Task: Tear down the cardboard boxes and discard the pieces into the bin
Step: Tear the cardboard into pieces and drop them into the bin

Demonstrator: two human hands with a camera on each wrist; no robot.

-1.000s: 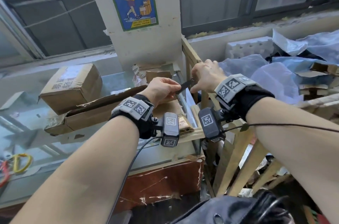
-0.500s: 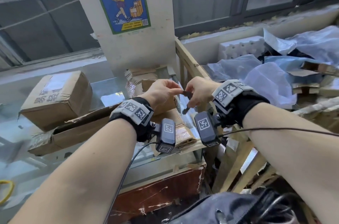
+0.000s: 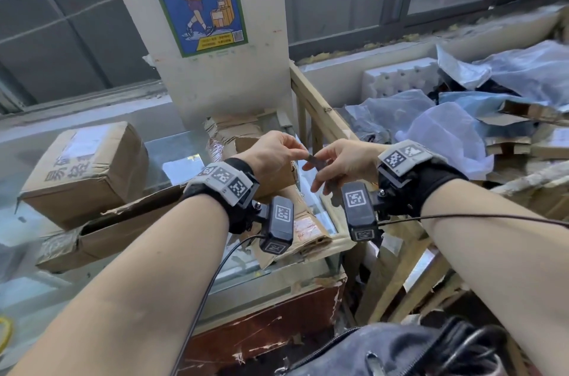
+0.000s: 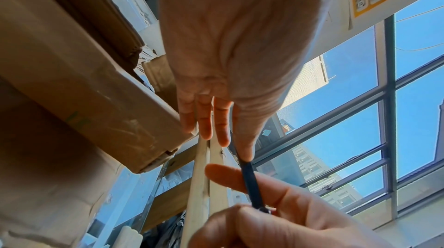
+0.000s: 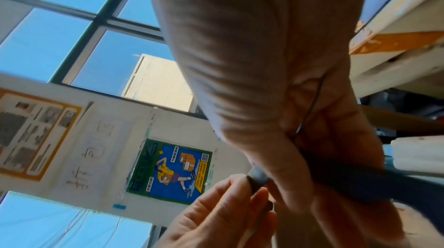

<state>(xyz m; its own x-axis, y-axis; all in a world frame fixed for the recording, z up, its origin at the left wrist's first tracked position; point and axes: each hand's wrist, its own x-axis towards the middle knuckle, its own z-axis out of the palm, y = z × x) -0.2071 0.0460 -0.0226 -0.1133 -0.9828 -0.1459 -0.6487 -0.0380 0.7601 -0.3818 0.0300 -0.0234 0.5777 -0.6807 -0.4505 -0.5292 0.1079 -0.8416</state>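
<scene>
A slim dark tool (image 3: 314,161) is held between both hands above the glass counter. My left hand (image 3: 300,154) pinches one end of the tool (image 4: 251,180) with thumb and forefinger. My right hand (image 3: 312,166) grips the other end, with the dark handle (image 5: 360,181) lying in its curled fingers. In the right wrist view the left hand's fingertips (image 5: 240,185) hold the tool's grey tip (image 5: 258,175). A taped cardboard box (image 3: 83,172) and a long crushed box (image 3: 123,231) lie on the counter to the left, below my left forearm. What kind of tool it is stays unclear.
A wooden-framed bin (image 3: 317,104) stands to the right, filled with plastic wrap (image 3: 446,132), white foam (image 3: 400,80) and cardboard scraps (image 3: 523,141). Torn cardboard (image 3: 237,132) leans against the white pillar (image 3: 221,83). The glass counter's edge (image 3: 277,280) is below my wrists. A dark bag (image 3: 400,351) hangs near my body.
Both hands have dropped a little and drawn closer together. Less of the dark tool shows between them than a second ago. The boxes have not moved.
</scene>
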